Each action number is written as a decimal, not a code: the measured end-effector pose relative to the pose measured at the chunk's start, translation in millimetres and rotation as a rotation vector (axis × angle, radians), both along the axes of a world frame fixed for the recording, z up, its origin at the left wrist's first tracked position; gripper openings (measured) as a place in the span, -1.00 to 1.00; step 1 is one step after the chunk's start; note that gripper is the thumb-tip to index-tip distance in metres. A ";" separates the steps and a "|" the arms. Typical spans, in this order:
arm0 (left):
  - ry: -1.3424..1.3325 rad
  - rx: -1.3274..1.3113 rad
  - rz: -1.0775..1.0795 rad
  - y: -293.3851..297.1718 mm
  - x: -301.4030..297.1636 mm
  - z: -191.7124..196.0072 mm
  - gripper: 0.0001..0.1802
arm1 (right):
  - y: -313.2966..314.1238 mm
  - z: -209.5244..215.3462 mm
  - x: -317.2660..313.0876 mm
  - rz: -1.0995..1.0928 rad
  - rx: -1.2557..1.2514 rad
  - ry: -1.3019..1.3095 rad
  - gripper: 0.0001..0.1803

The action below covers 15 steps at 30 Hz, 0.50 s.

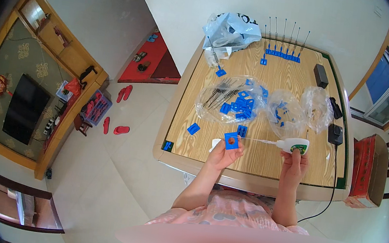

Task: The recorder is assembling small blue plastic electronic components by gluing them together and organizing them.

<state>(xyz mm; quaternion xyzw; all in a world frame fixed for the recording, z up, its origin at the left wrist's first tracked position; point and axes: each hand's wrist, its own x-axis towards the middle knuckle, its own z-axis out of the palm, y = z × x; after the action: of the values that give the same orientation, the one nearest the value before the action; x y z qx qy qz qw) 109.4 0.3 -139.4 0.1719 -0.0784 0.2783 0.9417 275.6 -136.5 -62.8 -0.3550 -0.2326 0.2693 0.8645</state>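
My left hand (220, 157) pinches a square blue plastic plate (233, 147) with a round hole, raised over the table's near edge. In my right hand (294, 165) is a white glue bottle (289, 144) with a green label, lying on its side. Its long thin nozzle points left, and the tip reaches the blue plate. A slotted blue piece (242, 130) rests just behind the plate, and another blue piece (193, 129) lies to the left. Beyond them, a clear plastic bag (201, 108) holds loose blue pieces (240, 108) and dark spring-like rods (219, 95).
Several spring rods stand upright in a row of blue bases (283, 56) at the back of the wood-grain table (266, 165). Two more clear bags (283, 124), a black box (321, 76) and a corded black adapter (335, 134) sit at the right. A pale blue bag (224, 31) occupies the back left.
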 end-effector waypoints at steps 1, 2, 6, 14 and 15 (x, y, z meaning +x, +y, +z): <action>0.003 -0.003 0.000 -0.1 0.2 -0.2 -0.47 | -0.2 0.1 0.3 -0.001 -0.013 0.000 -0.84; 0.006 -0.007 0.001 -0.2 0.2 -0.4 -0.46 | -0.4 0.1 0.6 -0.002 -0.027 0.000 -0.84; 0.004 0.000 0.004 -0.2 0.6 1.1 -0.46 | 0.0 -1.3 1.7 0.004 -0.013 -0.009 -0.84; -0.014 -0.009 -0.019 -1.1 1.0 -1.3 -0.44 | 1.9 3.2 1.6 -0.019 -0.026 -0.018 -0.84; -0.014 -0.010 -0.019 -0.7 1.5 -3.1 -0.44 | 1.8 3.2 1.5 -0.019 -0.027 -0.019 -0.84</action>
<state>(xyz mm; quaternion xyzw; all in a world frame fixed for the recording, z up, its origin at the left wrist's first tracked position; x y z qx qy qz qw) 110.9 -0.4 -142.5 0.1642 -0.0853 0.2710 0.9446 277.1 -134.7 -59.6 -0.3715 -0.2335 0.2609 0.8599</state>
